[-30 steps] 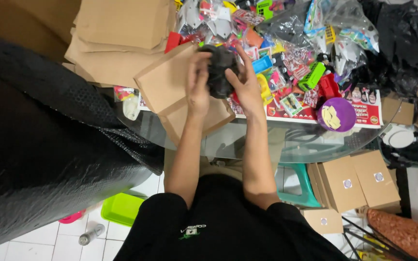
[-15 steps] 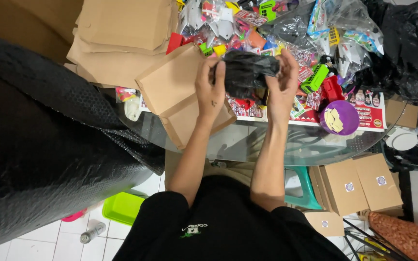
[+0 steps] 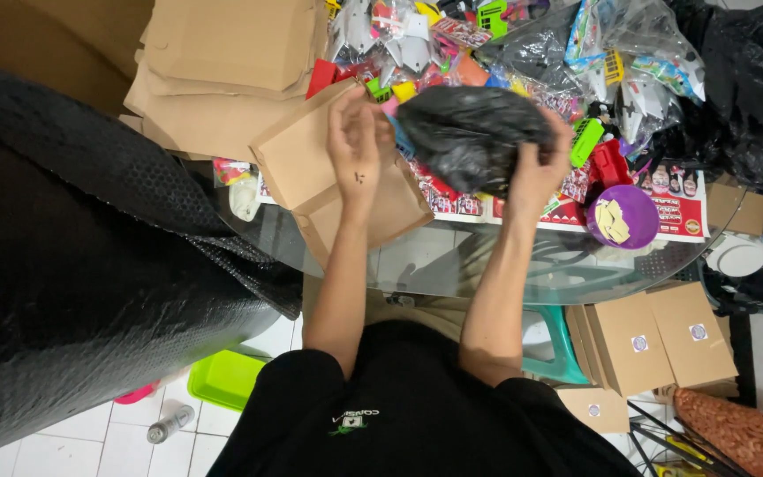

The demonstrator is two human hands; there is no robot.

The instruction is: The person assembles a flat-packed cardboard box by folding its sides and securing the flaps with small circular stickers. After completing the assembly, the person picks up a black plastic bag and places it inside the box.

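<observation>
A crumpled black plastic bag (image 3: pixel 474 137) is stretched wide between my two hands above a glass table (image 3: pixel 452 265). My left hand (image 3: pixel 355 141) grips its left edge, just over a small brown cardboard box (image 3: pixel 311 168). My right hand (image 3: pixel 536 168) holds the bag's right side from below. Whether anything is inside the bag is hidden.
A stack of flat cardboard (image 3: pixel 222 62) lies at the back left. Several colourful toys in clear bags (image 3: pixel 523 44) crowd the far side. A purple bowl (image 3: pixel 622 216) sits right of my hand. A big roll of black bubble wrap (image 3: pixel 72 265) fills the left. Sealed boxes (image 3: pixel 655 344) stand on the floor.
The bag was a tight ball between both hands; my hands have drawn apart and pulled it open and wide.
</observation>
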